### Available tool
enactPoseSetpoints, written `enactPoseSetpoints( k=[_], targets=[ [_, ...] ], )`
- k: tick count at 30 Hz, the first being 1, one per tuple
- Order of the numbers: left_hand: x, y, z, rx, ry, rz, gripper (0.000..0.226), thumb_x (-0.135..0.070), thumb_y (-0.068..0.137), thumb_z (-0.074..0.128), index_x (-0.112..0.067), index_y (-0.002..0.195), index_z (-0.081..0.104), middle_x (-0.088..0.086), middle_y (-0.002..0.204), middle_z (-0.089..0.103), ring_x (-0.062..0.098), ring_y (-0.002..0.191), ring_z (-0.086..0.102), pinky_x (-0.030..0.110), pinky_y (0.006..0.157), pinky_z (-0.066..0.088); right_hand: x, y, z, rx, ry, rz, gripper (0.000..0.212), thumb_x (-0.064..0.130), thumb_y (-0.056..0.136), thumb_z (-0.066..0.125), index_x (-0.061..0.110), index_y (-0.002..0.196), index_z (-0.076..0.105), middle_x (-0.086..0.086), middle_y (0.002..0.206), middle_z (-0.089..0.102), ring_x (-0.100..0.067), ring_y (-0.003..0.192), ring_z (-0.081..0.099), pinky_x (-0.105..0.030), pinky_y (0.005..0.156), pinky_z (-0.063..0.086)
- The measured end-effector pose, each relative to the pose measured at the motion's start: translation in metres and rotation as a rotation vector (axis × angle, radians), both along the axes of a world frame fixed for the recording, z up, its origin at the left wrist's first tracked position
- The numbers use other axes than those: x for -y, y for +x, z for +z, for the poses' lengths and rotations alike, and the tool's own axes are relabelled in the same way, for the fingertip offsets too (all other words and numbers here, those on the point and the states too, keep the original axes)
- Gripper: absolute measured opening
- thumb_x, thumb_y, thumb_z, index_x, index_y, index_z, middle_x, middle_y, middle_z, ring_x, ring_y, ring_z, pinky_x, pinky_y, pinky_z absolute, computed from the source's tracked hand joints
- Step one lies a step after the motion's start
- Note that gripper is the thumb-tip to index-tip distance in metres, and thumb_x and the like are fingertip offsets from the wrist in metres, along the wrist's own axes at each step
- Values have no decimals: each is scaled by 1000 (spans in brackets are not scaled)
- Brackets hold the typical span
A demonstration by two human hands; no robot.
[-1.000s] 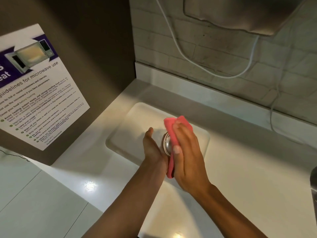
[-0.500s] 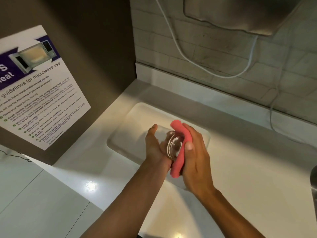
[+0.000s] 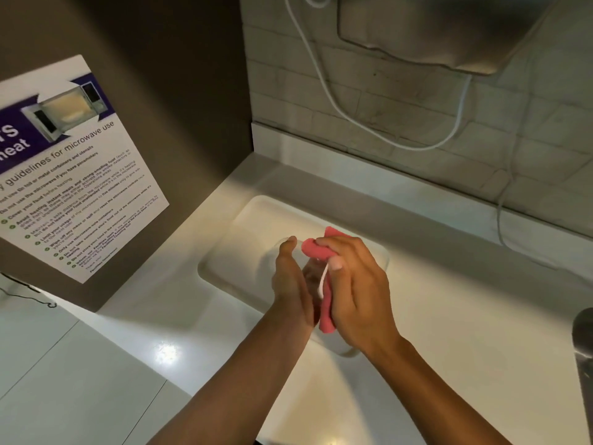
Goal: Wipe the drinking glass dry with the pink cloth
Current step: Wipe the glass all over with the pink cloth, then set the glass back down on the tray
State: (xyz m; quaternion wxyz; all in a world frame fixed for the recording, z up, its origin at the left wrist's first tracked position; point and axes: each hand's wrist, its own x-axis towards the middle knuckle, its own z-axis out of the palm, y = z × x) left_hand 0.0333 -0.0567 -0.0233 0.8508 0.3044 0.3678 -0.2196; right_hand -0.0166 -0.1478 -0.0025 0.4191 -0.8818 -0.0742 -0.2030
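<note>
A clear drinking glass [image 3: 316,277] is held between both hands above the white tray; only a sliver of its rim and wall shows. My left hand [image 3: 290,284] cups the glass from the left, thumb pointing up. My right hand [image 3: 356,287] grips the pink cloth [image 3: 325,303] and presses it against the right side of the glass. The cloth runs from above the fingertips down past the heel of the hand.
A white tray [image 3: 244,239] lies on the white counter [image 3: 465,316] under the hands. A microwave-use poster [image 3: 73,175] hangs on the brown panel at left. A white cable [image 3: 324,88] and a grey appliance [image 3: 433,30] are on the tiled wall. A metal object [image 3: 584,348] stands at right.
My right hand has slid the pink cloth round the glass, and the cloth now covers more of it. Less of the glass rim shows than before. The hands stay over the tray.
</note>
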Motion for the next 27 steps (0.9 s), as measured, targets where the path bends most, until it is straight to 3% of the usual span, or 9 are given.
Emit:
enactPoseSetpoints(
  k=[3, 6, 9, 12, 17, 20, 22, 24, 27],
  targets=[
    [1, -2, 8, 130, 82, 43, 67, -59, 92, 66, -13, 141, 57, 20, 130, 72, 39, 115, 72, 58, 104, 55, 13, 8, 4, -365, 562, 65, 46, 45, 103, 29, 35, 117, 72, 15, 124, 68, -9, 115, 64, -30, 101, 50],
    [-1, 1, 19, 314, 357, 109, 47, -44, 96, 71, -23, 132, 49, 13, 120, 70, 25, 97, 77, 42, 80, 65, 38, 11, 8, -669, 1159, 184, 45, 51, 94, 55, 19, 123, 69, -9, 119, 72, -25, 108, 69, -40, 86, 55],
    [5, -2, 26, 510, 509, 48, 49, -51, 81, 78, -34, 118, 50, 13, 123, 68, 27, 104, 76, 44, 88, 65, 49, 10, 2, -724, 1274, 188, 43, 34, 90, 65, 16, 128, 65, -13, 111, 71, -25, 88, 71, -37, 65, 57],
    [7, 0, 30, 681, 534, 0, 62, -45, 78, 78, -33, 131, 48, -2, 110, 76, 28, 102, 76, 45, 91, 64, 50, 4, -3, -777, 1292, 179, 41, 21, 87, 57, 19, 127, 65, -11, 93, 71, -23, 61, 64, -28, 44, 45],
    [1, 8, 29, 886, 659, -91, 65, -32, 85, 75, -24, 140, 43, -19, 103, 76, 6, 100, 75, 19, 84, 58, 62, -4, -15, -804, 1588, 64, 28, 23, 83, 44, 5, 95, 62, -17, 85, 59, -27, 68, 56, -29, 58, 44],
    [-8, 17, 26, 942, 745, -131, 67, -28, 80, 80, -16, 136, 47, -8, 110, 73, 9, 106, 72, 25, 91, 56, 76, -8, -19, -729, 1667, 28, 32, 22, 77, 47, 6, 91, 71, -18, 92, 60, -31, 77, 58, -33, 64, 44],
    [-12, 23, 21, 971, 860, -199, 67, -32, 77, 83, -19, 134, 51, -10, 118, 70, 11, 116, 67, 34, 101, 53, 81, -11, -18, -669, 1746, 47, 42, 20, 75, 49, 2, 105, 74, -21, 106, 68, -34, 92, 65, -36, 81, 53],
    [-17, 29, 11, 1002, 956, -298, 68, -32, 78, 87, -23, 135, 52, -19, 121, 65, 5, 118, 63, 27, 101, 52, 84, -14, -16, -654, 1770, 50, 58, 21, 78, 48, -3, 129, 62, -24, 128, 62, -36, 113, 58, -38, 101, 43],
    [-22, 33, -7, 1031, 1041, -402, 71, -27, 79, 91, -23, 138, 50, -12, 125, 64, 10, 120, 61, 24, 100, 52, 85, -15, -16, -671, 1732, 6, 60, 24, 84, 41, -3, 135, 57, -25, 133, 61, -37, 116, 55, -39, 102, 40]
  ],
)
